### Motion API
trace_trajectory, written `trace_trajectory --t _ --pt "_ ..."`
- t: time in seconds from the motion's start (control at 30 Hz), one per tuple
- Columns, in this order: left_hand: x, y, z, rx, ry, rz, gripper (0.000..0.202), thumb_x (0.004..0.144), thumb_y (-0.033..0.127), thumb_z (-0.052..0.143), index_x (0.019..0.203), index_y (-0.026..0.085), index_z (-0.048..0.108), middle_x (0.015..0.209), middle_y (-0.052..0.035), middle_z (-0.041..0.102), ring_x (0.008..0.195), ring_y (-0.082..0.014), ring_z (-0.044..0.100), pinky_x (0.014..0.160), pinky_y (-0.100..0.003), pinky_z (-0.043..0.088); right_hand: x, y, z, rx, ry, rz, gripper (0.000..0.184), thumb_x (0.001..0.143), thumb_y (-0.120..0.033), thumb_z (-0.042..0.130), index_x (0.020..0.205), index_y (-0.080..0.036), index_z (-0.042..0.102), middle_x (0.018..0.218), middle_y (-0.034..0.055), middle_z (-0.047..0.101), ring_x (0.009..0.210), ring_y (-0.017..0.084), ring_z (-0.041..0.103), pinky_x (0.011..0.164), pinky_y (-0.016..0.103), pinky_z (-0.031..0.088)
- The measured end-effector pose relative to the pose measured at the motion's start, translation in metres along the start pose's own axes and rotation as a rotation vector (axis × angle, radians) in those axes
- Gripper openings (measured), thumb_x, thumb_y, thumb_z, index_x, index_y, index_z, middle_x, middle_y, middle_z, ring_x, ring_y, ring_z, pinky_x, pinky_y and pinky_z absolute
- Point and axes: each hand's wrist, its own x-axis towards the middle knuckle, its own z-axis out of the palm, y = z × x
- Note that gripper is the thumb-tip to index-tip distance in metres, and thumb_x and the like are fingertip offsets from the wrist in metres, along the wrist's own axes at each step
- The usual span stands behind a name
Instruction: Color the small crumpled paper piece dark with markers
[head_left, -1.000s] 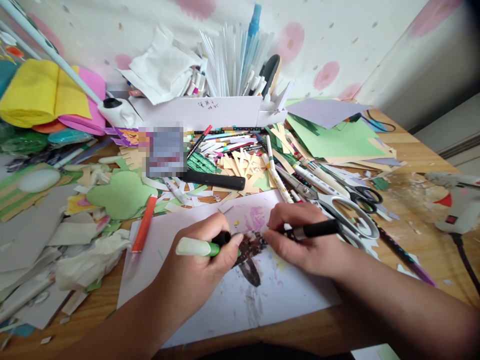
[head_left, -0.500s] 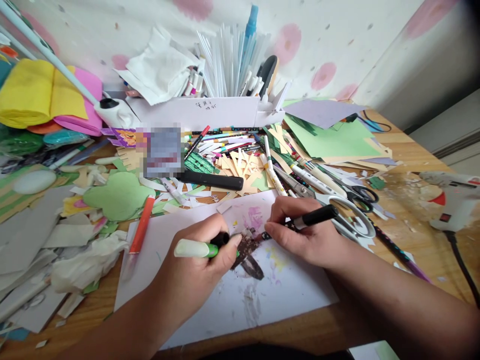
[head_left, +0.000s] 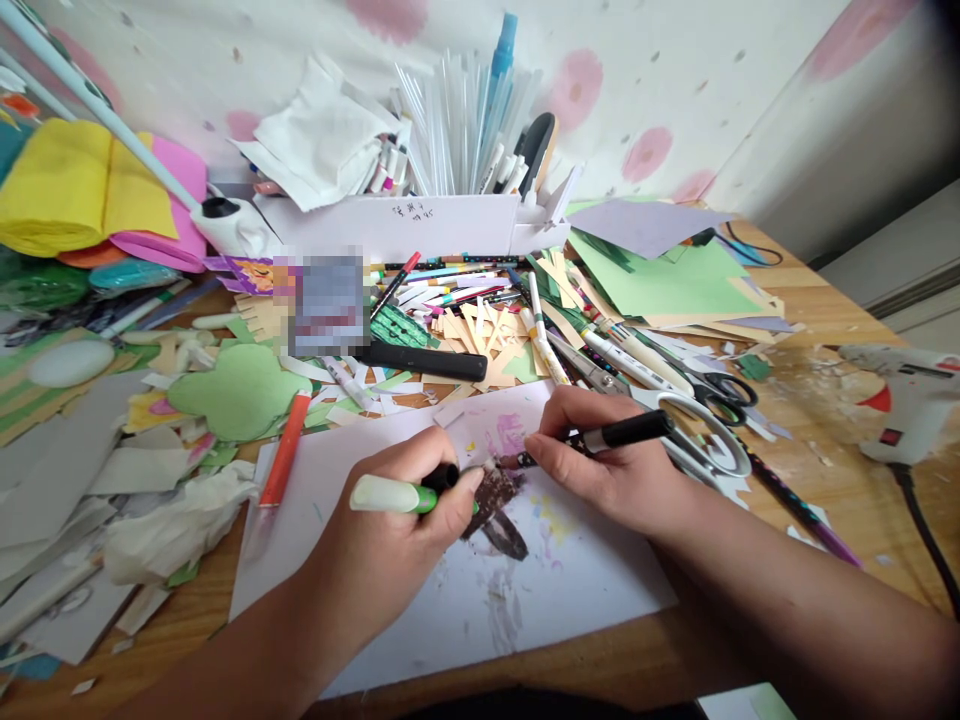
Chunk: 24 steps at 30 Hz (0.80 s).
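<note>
My right hand (head_left: 600,455) is closed round a black-capped marker with a dark patterned barrel (head_left: 581,443), its tip pointing down-left at a dark brown patch (head_left: 499,500). My left hand (head_left: 409,510) is closed, with a green marker with a whitish end (head_left: 390,495) lying across it. A black round end (head_left: 448,477), perhaps a cap, pokes out between its thumb and forefinger. The left fingertips touch the left edge of the brown patch, and whether they pinch a small piece there I cannot tell. Beneath both hands lies a stained white sheet (head_left: 390,620).
An orange marker (head_left: 286,445) lies on the sheet's left edge. Paper scraps (head_left: 150,470) crowd the left. Beyond are a black bar-shaped object (head_left: 424,360), loose pens and a white box (head_left: 390,228). Scissors (head_left: 709,430) and a glue gun (head_left: 911,395) are at right.
My right hand and its marker have shifted slightly left, toward the left fingertips. More of the brown patch looks dark. The left hand has hardly moved.
</note>
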Motion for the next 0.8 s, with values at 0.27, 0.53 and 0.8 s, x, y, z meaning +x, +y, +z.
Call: trace_trajectory --t 0.27,0.53,0.8 --pt "0.0013 0.0003 0.0006 -0.016 0.000 0.005 0.029 0.084 0.024 0.051 0.060 0.020 0.035 0.052 0.0075 0.034 0.049 -0.0084 0.033 0.045 -0.019 0.028 -0.0008 -0.0004 0.0015 -0.012 -0.003 -0.002 0.019 0.079 -0.022 0.057 0.061 -0.017 0.053 0.054 -0.0024 0.050 0.050 0.010 0.043 0.046 0.022 0.035" --pt "0.0023 0.0014 0.0004 -0.017 0.005 0.009 0.030 0.083 0.023 0.051 0.059 0.020 0.034 0.052 0.0074 0.033 0.049 -0.0085 0.032 0.045 -0.020 0.028 -0.0003 -0.0001 0.0024 -0.011 0.001 0.008 0.019 0.079 -0.022 0.057 0.062 -0.017 0.053 0.054 -0.0027 0.049 0.049 0.009 0.041 0.046 0.021 0.034" --pt "-0.0010 -0.0036 0.0019 -0.042 -0.015 -0.008 0.028 0.085 0.025 0.051 0.061 0.020 0.037 0.053 0.0078 0.035 0.050 -0.0078 0.034 0.045 -0.019 0.029 -0.0001 -0.0008 0.0049 -0.013 0.002 0.016 0.020 0.080 -0.023 0.058 0.063 -0.015 0.055 0.054 -0.0012 0.051 0.050 0.009 0.042 0.046 0.021 0.035"
